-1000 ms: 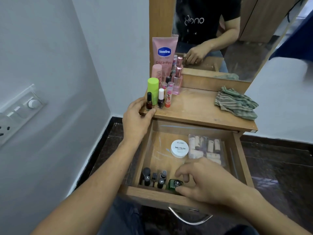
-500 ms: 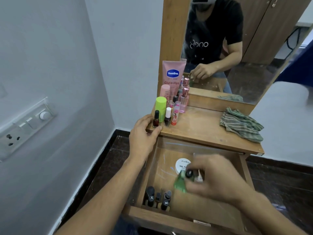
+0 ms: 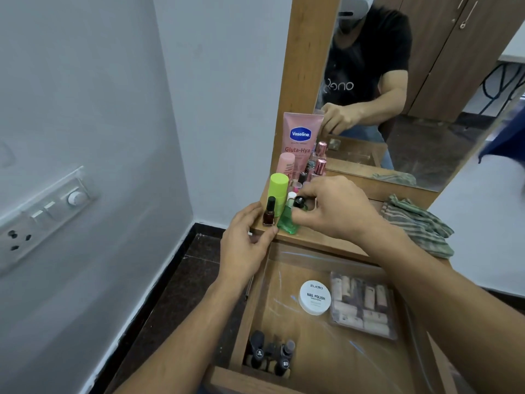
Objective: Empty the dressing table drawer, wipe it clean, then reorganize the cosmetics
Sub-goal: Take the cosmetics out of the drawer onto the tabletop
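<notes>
Head view. My right hand (image 3: 335,211) pinches a small green bottle (image 3: 287,221) by its black cap, thumb and fingers curled round the neck. The bottle is slightly tilted, low over the front left corner of the tabletop (image 3: 312,238); I cannot tell whether its base touches the wood. Just beside it, on its left, a dark red nail polish bottle (image 3: 269,213) stands upright. My left hand (image 3: 244,245) clasps that same corner of the tabletop, with the thumb along the front edge and the fingers curved up the left side.

Behind the two bottles, along the left edge, stand a lime-green capped stick (image 3: 279,191), a pink bottle (image 3: 285,166) and a pink Vaseline tube (image 3: 301,137), the tube leaning against the mirror frame (image 3: 306,66). A striped cloth (image 3: 414,223) lies crumpled at the right end.

Below, the drawer (image 3: 254,297) is pulled out. It holds a white round tub (image 3: 315,298) labelled NAIL POLISH near the middle, a clear packet (image 3: 362,305) of pale cylinders touching its right side, and dark-capped small bottles (image 3: 270,355) clustered in the front left corner.
</notes>
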Tool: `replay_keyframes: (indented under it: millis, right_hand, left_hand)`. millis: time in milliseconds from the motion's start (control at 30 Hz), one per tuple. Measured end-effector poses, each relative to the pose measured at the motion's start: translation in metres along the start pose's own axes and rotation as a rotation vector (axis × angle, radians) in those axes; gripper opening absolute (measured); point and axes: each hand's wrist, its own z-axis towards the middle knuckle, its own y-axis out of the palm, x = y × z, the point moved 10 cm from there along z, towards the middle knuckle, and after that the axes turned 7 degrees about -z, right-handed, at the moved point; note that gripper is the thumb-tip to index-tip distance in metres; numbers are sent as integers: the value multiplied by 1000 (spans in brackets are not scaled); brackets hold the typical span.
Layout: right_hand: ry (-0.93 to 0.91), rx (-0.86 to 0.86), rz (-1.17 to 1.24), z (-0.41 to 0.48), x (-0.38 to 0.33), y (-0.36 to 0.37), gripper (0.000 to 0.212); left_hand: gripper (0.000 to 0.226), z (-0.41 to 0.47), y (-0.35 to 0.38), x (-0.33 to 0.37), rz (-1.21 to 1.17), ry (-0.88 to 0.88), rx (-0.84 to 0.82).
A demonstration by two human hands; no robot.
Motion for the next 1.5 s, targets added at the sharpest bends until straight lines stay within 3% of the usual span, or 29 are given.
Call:
replay_keyframes:
  millis: [267,433,533,700,800,833,900,967,1033,1267,1500]
  right_hand:
    - [-12,-33,-62,10,3,7,43]
    - [-11,-26,-105,7,5,3,24]
    - [9,-7,-118,3,5,0,32]
    - [21,126,-89,-21,-1,-20,38]
    - [26,272,0,-65,-5,-36,28]
    - [5,242,53,-82,-8,-30,24]
    - [-92,15,153,-116,-21,5,24]
    - [-193,-276,165,-146,-35,51,34]
    - [-233,-413,156,-163,-39,82,43]
    - [-292,-385,163,-164,-52,103,26]
    - [-276,-355,266,-165,-49,99,23]
  left_hand:
    - [50,-1,1,1,-18,-1,6]
    - [51,-2,2,1,-4,0,16]
    - [58,-2,2,-1,2,-7,18]
    - [59,0,3,3,80,0,-3]
    - [60,4,2,1,142,5,-6]
    - [61,4,2,-1,157,-1,-5]
    - [61,3,3,-2,175,-14,-9]
    - [61,3,4,0,188,-13,-10]
    - [61,2,4,1,194,-26,-15]
    - [59,1,4,6,214,-45,-23]
    - [59,1,3,7,197,-45,-12]
